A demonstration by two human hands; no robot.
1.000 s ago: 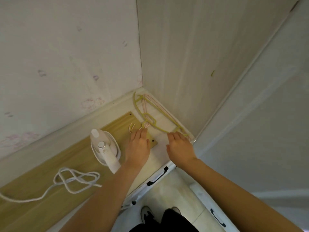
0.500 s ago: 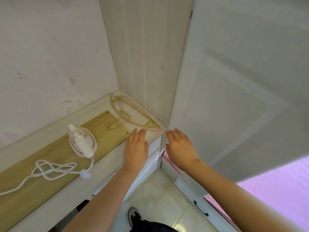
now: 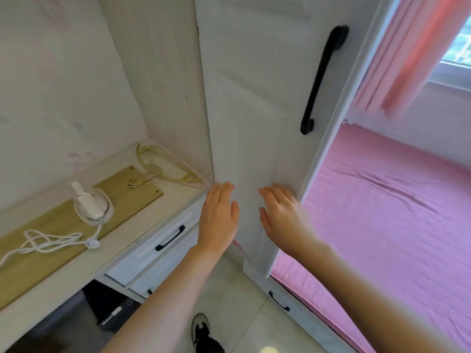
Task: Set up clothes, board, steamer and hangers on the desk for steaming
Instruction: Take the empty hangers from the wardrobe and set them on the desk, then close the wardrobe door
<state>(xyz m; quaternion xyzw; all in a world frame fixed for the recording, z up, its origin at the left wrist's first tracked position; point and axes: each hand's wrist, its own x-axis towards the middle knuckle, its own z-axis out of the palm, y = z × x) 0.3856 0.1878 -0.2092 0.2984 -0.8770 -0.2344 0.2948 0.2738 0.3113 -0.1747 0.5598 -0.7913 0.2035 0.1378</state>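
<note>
left hand: fingers straight, spread grip, holds nothing, in front of the wardrobe door
right hand: flat, grip spread, empty, near the door's lower edge
steamer: upright on the board, on the surface
hangers: in the back corner, hooks over the board's end
clothes: none in view
risk: cord loops loose near the surface's front edge, a snag likely tips the steamer
risk: hangers look tangled, may drag together
</note>
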